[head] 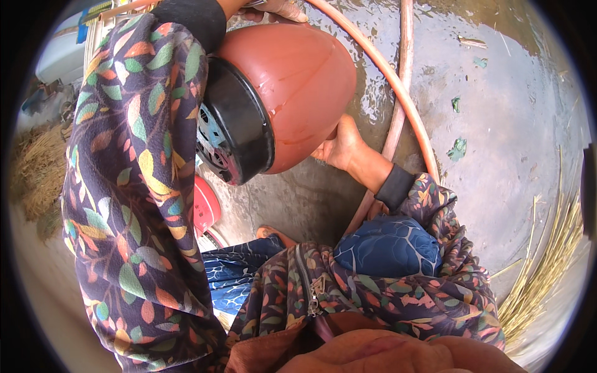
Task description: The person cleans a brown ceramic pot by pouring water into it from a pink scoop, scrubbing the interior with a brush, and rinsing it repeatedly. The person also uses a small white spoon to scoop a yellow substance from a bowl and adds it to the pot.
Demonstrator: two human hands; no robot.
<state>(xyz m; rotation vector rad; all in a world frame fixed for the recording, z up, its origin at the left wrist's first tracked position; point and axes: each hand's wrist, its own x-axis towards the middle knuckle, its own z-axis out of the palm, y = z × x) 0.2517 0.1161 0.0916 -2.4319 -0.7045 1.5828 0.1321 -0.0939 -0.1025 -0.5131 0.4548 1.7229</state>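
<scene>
A large reddish-brown rounded vessel (298, 93) with a glossy black collar (242, 126) lies tilted on its side before me. Its black end faces left and shows a patterned surface, partly covered by my left sleeve. At the top edge of the view, my left hand (280, 10) grips the vessel's far side, thumb on the wall; part of that hand is cut off by the frame. My right hand (343, 144) supports the rounded end from the near right, its fingers partly hidden beneath the wall.
An orange hose (396, 79) curves over the wet concrete floor (494, 116), crossing a second long pinkish hose or pole (406, 37). A red container (206, 205) stands left of my bare foot (275, 233). Dry straw (545, 275) lies at right, and more straw (44, 163) at far left.
</scene>
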